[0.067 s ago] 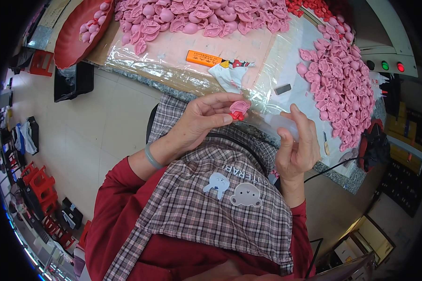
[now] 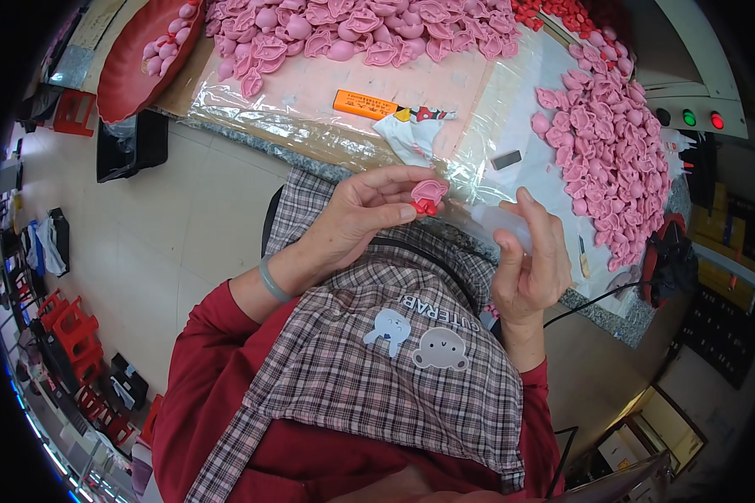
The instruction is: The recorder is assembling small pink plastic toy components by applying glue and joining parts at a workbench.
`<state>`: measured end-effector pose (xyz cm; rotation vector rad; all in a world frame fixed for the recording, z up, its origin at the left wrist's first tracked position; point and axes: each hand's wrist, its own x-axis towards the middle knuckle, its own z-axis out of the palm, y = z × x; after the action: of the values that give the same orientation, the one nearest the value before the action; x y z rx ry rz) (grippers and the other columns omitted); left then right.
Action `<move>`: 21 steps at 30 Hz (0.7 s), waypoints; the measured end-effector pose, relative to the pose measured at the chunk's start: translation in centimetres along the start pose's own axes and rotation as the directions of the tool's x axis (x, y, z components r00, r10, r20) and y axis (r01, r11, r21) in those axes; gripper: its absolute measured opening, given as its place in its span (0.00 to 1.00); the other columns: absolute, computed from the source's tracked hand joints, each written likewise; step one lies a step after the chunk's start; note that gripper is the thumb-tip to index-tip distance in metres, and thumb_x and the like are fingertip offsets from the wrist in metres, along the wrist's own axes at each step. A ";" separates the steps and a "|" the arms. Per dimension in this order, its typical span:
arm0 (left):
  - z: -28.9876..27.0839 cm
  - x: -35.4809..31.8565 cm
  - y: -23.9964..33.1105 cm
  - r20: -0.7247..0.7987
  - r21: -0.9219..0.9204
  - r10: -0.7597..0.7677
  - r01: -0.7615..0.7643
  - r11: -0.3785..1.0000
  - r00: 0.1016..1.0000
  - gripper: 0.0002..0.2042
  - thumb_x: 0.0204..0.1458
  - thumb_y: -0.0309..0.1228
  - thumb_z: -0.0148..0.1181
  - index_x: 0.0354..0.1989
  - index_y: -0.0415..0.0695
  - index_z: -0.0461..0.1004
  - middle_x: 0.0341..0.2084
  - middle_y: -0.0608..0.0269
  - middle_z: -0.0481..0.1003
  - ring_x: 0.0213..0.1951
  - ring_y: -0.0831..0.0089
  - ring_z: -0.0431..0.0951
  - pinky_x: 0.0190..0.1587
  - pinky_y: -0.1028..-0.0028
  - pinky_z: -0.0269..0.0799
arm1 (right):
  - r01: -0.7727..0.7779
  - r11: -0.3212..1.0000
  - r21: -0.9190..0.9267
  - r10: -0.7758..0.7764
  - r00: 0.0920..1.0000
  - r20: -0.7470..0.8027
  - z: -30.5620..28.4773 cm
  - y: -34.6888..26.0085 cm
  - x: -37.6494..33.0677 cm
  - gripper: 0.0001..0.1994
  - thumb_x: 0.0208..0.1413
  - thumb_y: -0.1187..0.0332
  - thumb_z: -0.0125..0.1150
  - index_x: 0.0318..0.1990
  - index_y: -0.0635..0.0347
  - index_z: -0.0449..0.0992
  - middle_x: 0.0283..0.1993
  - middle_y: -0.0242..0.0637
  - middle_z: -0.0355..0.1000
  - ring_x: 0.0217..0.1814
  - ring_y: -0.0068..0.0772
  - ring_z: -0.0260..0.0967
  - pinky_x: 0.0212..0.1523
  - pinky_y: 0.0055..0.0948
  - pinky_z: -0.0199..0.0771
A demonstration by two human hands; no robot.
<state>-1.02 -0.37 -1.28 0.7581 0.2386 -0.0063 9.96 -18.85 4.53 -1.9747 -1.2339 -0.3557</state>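
Note:
Between the thumb and fingers of my left hand point(image 2: 369, 204) is a small pink shell-like piece point(image 2: 429, 190) with a red bow-shaped part point(image 2: 425, 207) at its lower end. The piece's hollow side faces up. My right hand point(image 2: 535, 260) is closed around a translucent white squeeze bottle point(image 2: 505, 225). The bottle's thin nozzle points left toward the pink piece, a short gap away from it. Both hands are above my lap, by the table's near edge.
Pink pieces lie heaped at the table's back point(image 2: 361, 33) and right point(image 2: 604, 151), with red parts point(image 2: 554, 15) at the far right. An orange cutter-like tool point(image 2: 365, 103), a white cloth point(image 2: 411, 138), a grey block point(image 2: 506, 159) and a craft knife point(image 2: 583, 258) lie nearer. A red tray point(image 2: 126, 67) stands left.
My right hand and the bottle have shifted very slightly. My left hand and the pink piece have stayed in place.

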 end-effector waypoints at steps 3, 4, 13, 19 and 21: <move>0.1 0.0 0.1 -0.015 -0.033 -0.002 0.002 0.999 1.000 0.22 0.55 0.21 0.58 0.59 0.36 0.66 0.53 0.53 0.72 0.53 0.69 0.74 0.57 0.71 0.70 | 0.034 0.999 0.000 -0.034 0.999 -0.014 0.2 -0.1 0.0 0.17 0.60 0.71 0.58 0.53 0.73 0.70 0.36 0.50 0.75 0.32 0.39 0.74 0.30 0.31 0.73; 0.1 0.0 0.1 -0.015 -0.033 -0.002 0.001 0.999 1.000 0.22 0.55 0.21 0.58 0.59 0.36 0.66 0.53 0.53 0.72 0.53 0.69 0.74 0.57 0.71 0.70 | 0.032 0.999 0.010 -0.032 1.000 -0.001 0.1 -0.2 0.0 0.17 0.60 0.71 0.58 0.53 0.73 0.70 0.36 0.50 0.75 0.32 0.40 0.74 0.30 0.31 0.73; -0.1 0.0 0.1 -0.020 -0.074 -0.008 0.007 0.997 1.000 0.21 0.57 0.24 0.56 0.59 0.36 0.66 0.52 0.54 0.72 0.51 0.69 0.75 0.54 0.72 0.71 | -0.105 0.986 0.133 0.108 0.994 -0.020 0.2 0.3 -0.4 0.19 0.60 0.66 0.58 0.53 0.71 0.71 0.36 0.47 0.75 0.33 0.35 0.74 0.30 0.27 0.73; -0.2 -0.1 0.2 0.048 -0.113 -0.011 0.017 0.993 0.999 0.21 0.57 0.24 0.54 0.60 0.35 0.65 0.50 0.53 0.74 0.50 0.69 0.76 0.52 0.73 0.72 | -0.296 0.890 0.347 0.327 0.945 -0.033 0.1 0.7 -1.7 0.22 0.63 0.63 0.54 0.57 0.72 0.67 0.38 0.45 0.75 0.35 0.27 0.70 0.34 0.22 0.72; -0.2 -0.1 0.1 0.043 -0.114 -0.013 0.017 0.993 0.999 0.21 0.58 0.24 0.54 0.60 0.35 0.65 0.49 0.53 0.74 0.48 0.69 0.76 0.51 0.74 0.72 | -0.303 0.878 0.370 0.341 0.939 -0.042 0.1 0.7 -1.7 0.22 0.63 0.62 0.54 0.57 0.72 0.67 0.39 0.45 0.75 0.35 0.26 0.70 0.35 0.22 0.72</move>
<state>-1.10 -0.21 -1.33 0.6414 0.2028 -0.0226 9.66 -20.03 3.13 -1.7743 -0.8118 -0.0575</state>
